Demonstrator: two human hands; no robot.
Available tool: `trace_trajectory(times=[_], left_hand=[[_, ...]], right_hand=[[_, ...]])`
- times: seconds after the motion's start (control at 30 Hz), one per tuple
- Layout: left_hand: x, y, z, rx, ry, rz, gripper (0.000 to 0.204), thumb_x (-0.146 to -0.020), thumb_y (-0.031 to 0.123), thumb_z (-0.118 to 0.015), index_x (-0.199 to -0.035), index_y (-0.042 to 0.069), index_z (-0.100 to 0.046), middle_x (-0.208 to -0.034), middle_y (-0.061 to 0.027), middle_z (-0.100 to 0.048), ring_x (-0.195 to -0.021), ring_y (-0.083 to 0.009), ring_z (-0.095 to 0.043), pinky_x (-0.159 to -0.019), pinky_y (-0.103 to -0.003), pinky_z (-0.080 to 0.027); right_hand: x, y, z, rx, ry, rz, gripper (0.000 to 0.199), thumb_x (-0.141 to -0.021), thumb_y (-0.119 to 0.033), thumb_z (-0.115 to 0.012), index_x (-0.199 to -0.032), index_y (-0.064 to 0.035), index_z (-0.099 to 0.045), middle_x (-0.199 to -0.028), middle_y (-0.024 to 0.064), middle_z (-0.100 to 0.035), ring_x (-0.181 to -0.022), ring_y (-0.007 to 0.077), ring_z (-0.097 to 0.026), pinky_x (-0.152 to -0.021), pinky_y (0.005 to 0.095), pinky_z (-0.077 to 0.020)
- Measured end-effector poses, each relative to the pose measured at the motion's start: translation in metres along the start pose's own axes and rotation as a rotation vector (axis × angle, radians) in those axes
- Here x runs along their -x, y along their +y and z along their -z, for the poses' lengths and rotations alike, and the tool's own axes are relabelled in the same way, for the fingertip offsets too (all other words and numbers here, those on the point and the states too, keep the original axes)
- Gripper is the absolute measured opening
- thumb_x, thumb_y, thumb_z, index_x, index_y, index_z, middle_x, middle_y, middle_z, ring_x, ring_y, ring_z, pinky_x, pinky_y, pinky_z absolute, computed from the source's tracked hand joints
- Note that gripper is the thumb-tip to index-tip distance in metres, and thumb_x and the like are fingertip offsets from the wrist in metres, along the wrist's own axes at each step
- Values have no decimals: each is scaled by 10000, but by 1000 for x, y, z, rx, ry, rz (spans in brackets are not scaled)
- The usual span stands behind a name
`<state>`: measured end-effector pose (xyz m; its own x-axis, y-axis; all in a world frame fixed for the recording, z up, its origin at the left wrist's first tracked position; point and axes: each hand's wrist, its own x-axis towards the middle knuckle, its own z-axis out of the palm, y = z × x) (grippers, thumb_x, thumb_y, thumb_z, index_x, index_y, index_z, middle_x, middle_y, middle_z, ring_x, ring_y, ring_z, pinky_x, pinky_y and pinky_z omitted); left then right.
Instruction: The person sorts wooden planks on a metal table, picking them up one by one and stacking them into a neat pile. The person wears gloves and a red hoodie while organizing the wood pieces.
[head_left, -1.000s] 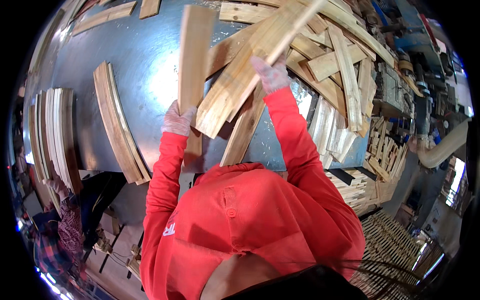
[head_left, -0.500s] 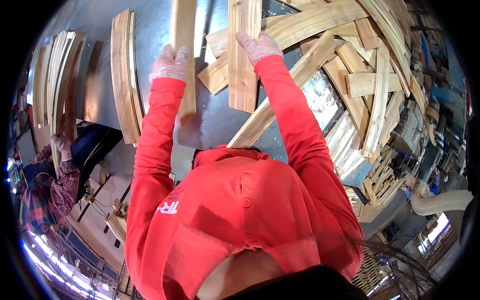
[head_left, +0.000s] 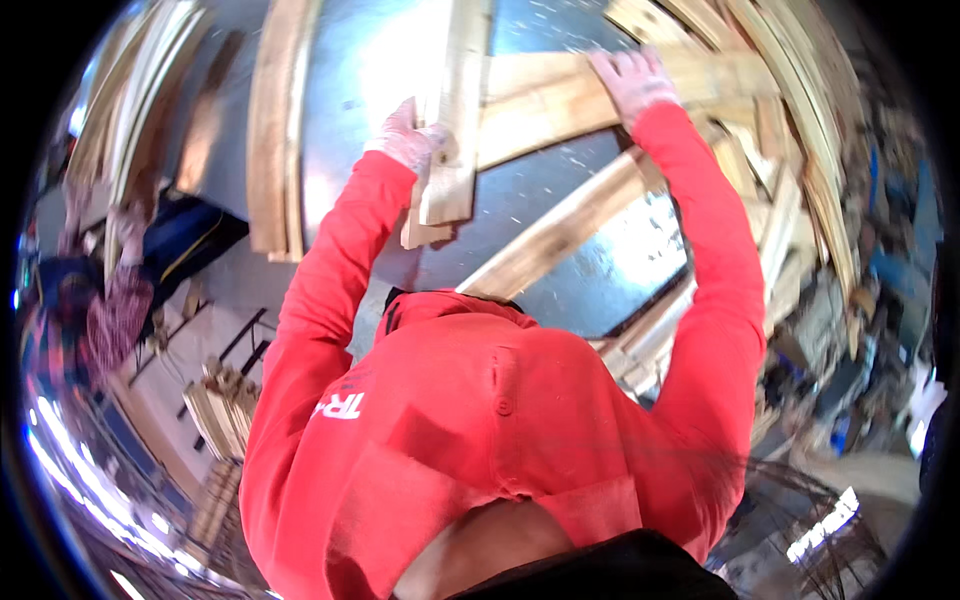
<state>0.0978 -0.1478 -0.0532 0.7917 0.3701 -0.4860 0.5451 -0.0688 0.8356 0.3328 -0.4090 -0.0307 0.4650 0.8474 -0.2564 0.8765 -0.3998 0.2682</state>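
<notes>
My left hand (head_left: 405, 138), in a pale work glove, grips the near part of two overlapping wooden boards (head_left: 455, 150). Its thumb sticks up on the left side, and the boards' far ends run out of view at the top. To the right, my right hand (head_left: 636, 85), also gloved, rests with fingers apart over a broad, slightly curved board (head_left: 550, 95). This board lies across the dark metal table (head_left: 540, 185), and its left end meets the boards under my left hand. Motion blurs both hands somewhat.
A diagonal plank (head_left: 555, 225) lies near my chest. Long strips (head_left: 800, 120) and loose boards crowd the right side. A board stack (head_left: 278, 130) stands at left; farther left, a co-worker's hands (head_left: 125, 225) are near another bundle (head_left: 150, 80).
My left hand has shifted right and inward, bringing its board together with the one my right hand held. The right hand has let go and moved right onto the broad board. The view has shifted.
</notes>
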Motion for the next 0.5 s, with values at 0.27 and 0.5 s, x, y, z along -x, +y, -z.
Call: trace_trajectory(times=[0.27,0.5], left_hand=[[69,-9,89,-468,229,109,569,-810,235,-603,-1327,42,-467,-994,-226,-663,-908,-350,-653,-814,-409,-500],[72,-42,112,-431,226,-242,657,-774,393,-734,-1321,102,-517,-1123,-205,-618,-1051,-345,-588,-917,-397,-457]], right_hand=[[58,23,44,-96,255,283,616,-727,-72,-598,-1324,-53,-445,-1174,139,-544,-1180,315,-503,-1126,473,-295],[36,-24,107,-211,426,505,665,-639,-143,-721,-1253,-35,-491,-1145,141,-554,-1092,331,-557,-1012,471,-425]])
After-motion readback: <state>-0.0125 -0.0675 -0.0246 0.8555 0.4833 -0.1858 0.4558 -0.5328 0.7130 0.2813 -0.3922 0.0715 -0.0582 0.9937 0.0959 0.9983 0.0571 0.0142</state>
